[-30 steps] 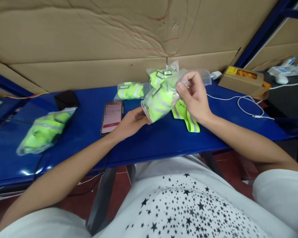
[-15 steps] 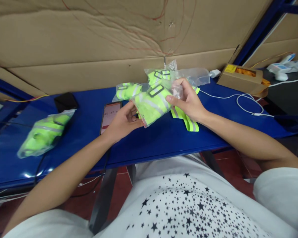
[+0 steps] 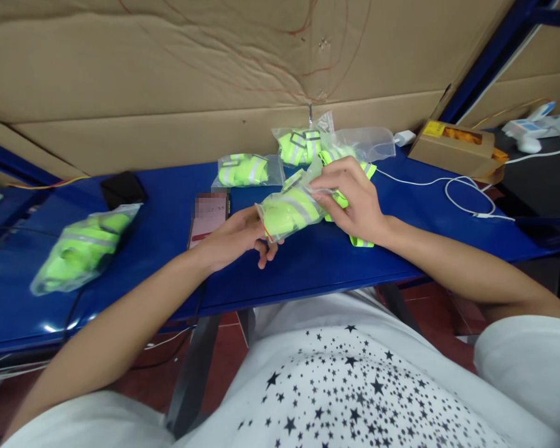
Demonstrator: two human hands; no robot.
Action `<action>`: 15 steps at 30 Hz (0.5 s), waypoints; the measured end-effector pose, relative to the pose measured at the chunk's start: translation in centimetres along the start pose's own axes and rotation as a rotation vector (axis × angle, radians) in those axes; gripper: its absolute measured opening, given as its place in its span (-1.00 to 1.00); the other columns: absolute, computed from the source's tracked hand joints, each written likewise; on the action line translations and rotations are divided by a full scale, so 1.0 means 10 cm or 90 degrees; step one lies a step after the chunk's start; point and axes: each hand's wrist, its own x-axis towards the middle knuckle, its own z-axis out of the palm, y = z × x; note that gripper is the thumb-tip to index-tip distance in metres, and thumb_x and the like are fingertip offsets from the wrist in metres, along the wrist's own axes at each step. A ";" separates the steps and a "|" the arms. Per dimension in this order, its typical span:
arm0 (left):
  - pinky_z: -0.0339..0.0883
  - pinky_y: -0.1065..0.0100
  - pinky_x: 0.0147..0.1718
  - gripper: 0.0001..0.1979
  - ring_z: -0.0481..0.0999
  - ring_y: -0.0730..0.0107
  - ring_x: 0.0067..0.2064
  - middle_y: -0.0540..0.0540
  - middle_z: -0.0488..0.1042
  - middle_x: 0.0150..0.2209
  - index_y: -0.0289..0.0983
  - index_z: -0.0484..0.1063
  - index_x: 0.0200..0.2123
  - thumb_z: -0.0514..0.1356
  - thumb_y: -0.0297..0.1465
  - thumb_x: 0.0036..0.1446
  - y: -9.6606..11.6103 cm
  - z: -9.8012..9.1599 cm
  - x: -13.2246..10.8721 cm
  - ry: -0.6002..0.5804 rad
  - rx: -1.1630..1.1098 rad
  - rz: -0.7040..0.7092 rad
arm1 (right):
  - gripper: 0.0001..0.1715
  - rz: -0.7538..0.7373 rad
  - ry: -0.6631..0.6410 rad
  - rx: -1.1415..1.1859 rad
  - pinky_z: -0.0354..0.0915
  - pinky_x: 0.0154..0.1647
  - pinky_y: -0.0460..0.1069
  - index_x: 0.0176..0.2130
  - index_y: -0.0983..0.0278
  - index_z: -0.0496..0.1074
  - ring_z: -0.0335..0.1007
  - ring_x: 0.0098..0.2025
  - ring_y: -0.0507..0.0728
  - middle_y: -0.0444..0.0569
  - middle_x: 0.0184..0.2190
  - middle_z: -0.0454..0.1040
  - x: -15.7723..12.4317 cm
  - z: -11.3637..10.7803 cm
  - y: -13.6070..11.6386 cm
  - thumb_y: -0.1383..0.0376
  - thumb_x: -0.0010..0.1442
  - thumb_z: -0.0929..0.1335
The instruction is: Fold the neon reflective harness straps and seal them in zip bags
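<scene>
A clear plastic bag with a folded yellow-green reflective strap (image 3: pixel 292 213) inside is between my hands above the blue table. My right hand (image 3: pixel 352 198) pinches the bag's upper right end. Under the bag's left end lies my left hand (image 3: pixel 242 236), supporting it, with some fingers showing below and partly hidden by the bag. Behind are two more bagged straps, one at the left (image 3: pixel 243 170) and one at the centre (image 3: pixel 301 146). A loose yellow-green strap (image 3: pixel 361 241) lies partly beneath my right hand.
A phone (image 3: pixel 210 216) lies left of my left hand. Farther left are another bagged strap (image 3: pixel 81 249) and a black object (image 3: pixel 122 190). A cardboard box (image 3: pixel 455 149) and white cable (image 3: pixel 471 199) are at the right. Cardboard (image 3: pixel 191 81) stands behind the table.
The bag has tilted and bunched up between my hands. My left fingers have moved underneath it and show below, while my right hand has closed on its upper end.
</scene>
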 end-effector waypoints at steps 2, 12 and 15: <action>0.39 0.44 -0.72 -0.64 0.51 0.40 -0.56 -0.04 0.49 -0.47 -0.28 0.43 -0.37 0.44 -0.16 0.06 0.02 -0.02 -0.01 -0.014 -0.030 -0.040 | -0.78 -0.015 -0.014 -0.017 0.44 -0.02 0.15 0.00 0.12 0.46 0.46 -0.05 0.18 0.01 -0.10 0.48 -0.02 0.00 -0.02 0.30 0.42 0.29; 0.59 0.31 -0.50 -0.30 0.70 0.11 -0.27 -0.13 0.63 -0.20 -0.15 0.27 0.19 0.47 -0.32 0.02 0.01 0.03 0.03 0.009 -0.074 0.023 | -0.74 0.232 0.204 0.124 0.43 0.00 0.11 -0.11 0.13 0.39 0.45 -0.11 0.15 -0.04 -0.17 0.47 0.10 0.07 0.21 0.01 0.40 0.33; 0.64 0.25 -0.42 -0.26 0.71 0.05 -0.20 -0.17 0.63 -0.13 -0.17 0.24 0.22 0.47 -0.30 0.03 0.02 0.08 0.05 0.029 -0.063 0.033 | -0.63 0.302 0.216 0.156 0.44 -0.04 0.08 -0.12 0.11 0.37 0.44 -0.15 0.13 -0.07 -0.20 0.44 0.09 0.09 0.39 -0.10 0.35 0.34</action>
